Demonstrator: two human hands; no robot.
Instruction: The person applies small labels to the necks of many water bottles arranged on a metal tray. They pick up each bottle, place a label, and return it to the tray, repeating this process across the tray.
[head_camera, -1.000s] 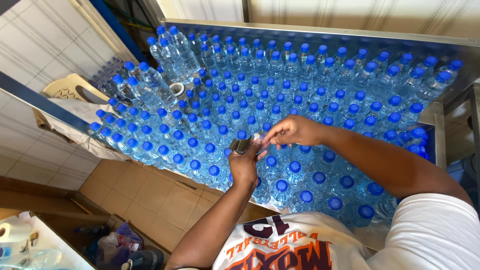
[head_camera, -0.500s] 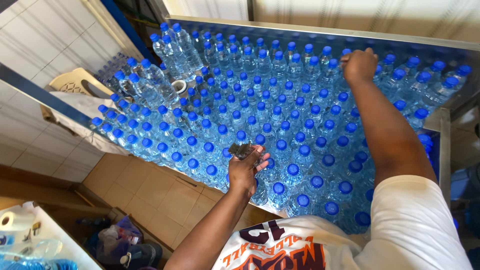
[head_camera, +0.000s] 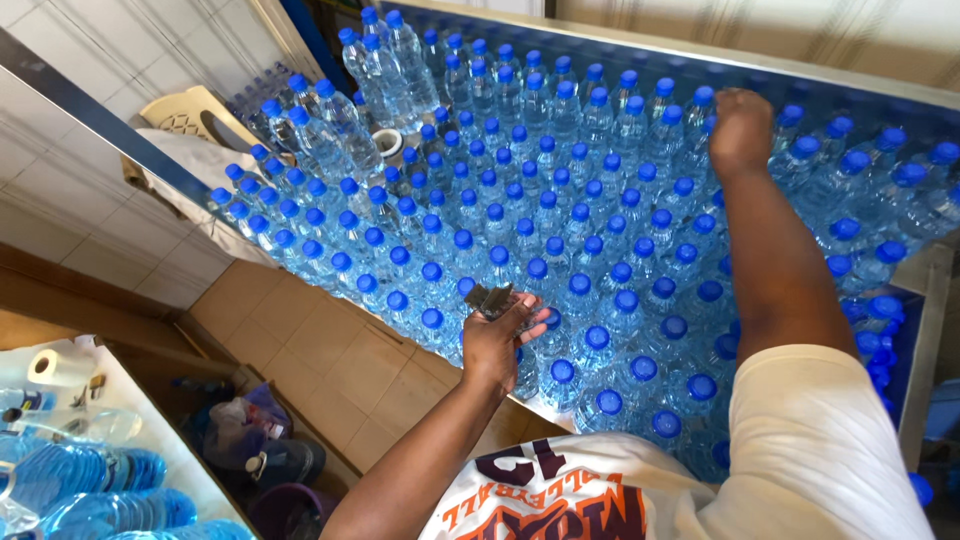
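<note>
Right hand (head_camera: 740, 128) still clasping far bottle tops (head_camera: 700, 97), left hand (head_camera: 497, 340) gripping small labels (head_camera: 490, 298), steel table (head_camera: 925, 345), tiled floor (head_camera: 330, 365)

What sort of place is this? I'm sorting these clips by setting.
Probably a small water-bottling or packing workshop: a metal table crowded with blue-capped bottles, tiled walls, and the left hand holding small clear sleeves.

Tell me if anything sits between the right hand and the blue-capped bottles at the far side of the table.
Nothing visible does. The right hand already rests on the caps of the far bottles, with no gap showing. The left hand stays nearer, holding a small stack of dark pieces above the near bottles.
</note>
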